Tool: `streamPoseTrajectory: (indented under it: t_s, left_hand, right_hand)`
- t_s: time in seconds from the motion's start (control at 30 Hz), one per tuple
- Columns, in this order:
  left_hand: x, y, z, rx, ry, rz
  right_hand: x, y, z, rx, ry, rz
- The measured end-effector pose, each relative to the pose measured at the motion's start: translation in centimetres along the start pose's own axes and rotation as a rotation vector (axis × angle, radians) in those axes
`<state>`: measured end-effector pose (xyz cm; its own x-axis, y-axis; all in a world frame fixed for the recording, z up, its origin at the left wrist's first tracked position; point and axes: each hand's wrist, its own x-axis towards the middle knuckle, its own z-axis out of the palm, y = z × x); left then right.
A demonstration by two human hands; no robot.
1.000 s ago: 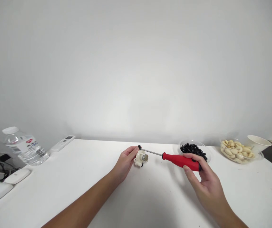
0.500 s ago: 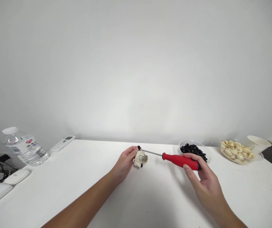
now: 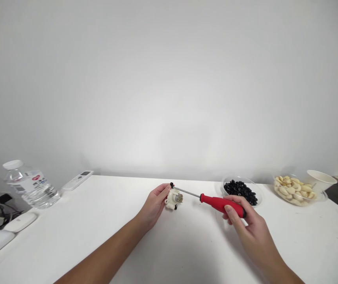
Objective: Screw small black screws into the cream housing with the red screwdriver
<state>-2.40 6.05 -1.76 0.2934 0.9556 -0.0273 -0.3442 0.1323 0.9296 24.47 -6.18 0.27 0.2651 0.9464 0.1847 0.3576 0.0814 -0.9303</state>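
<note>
My left hand [image 3: 155, 202] grips a small white motor-like part [image 3: 174, 198] with a metal end, holding it just above the white table [image 3: 186, 252]. My right hand [image 3: 247, 225] is closed round the red handle of a screwdriver [image 3: 220, 204]. The screwdriver's thin metal shaft runs left and its tip meets a black piece at the top of the white part.
A clear bowl of black beans [image 3: 241, 190] stands just behind the screwdriver handle. Further right are a bowl of pale nuts [image 3: 294, 190] and a white paper cup [image 3: 321, 180]. At the left lie a water bottle [image 3: 28, 183], a white remote [image 3: 77, 179] and other white devices [image 3: 19, 222].
The screwdriver and my right hand have shifted slightly left and my fingers have turned on the red handle. My left hand and the white part stay almost where they were.
</note>
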Motion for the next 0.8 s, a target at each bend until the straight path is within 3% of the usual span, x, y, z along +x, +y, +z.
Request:
streamPoseTrajectory:
  t_s: [0.1,0.3,0.67,0.8]
  left_hand:
    - [-0.03,-0.10,-0.07,0.007,0.006,0.001]
    - [-0.11,-0.09,-0.26,0.012,-0.024,-0.008]
    - [-0.25,0.21,-0.01,0.016,-0.048,-0.011]
    - [-0.37,0.42,0.09,0.034,-0.038,-0.004]
  right_hand:
    - [-0.42,-0.47,0.45,-0.001,0.010,0.023]
    - [-0.40,-0.60,0.36,0.009,-0.014,-0.061]
    - [0.24,-0.40,-0.14,0.008,0.006,0.068]
    - [0.20,-0.75,0.12,0.099,0.052,0.015]
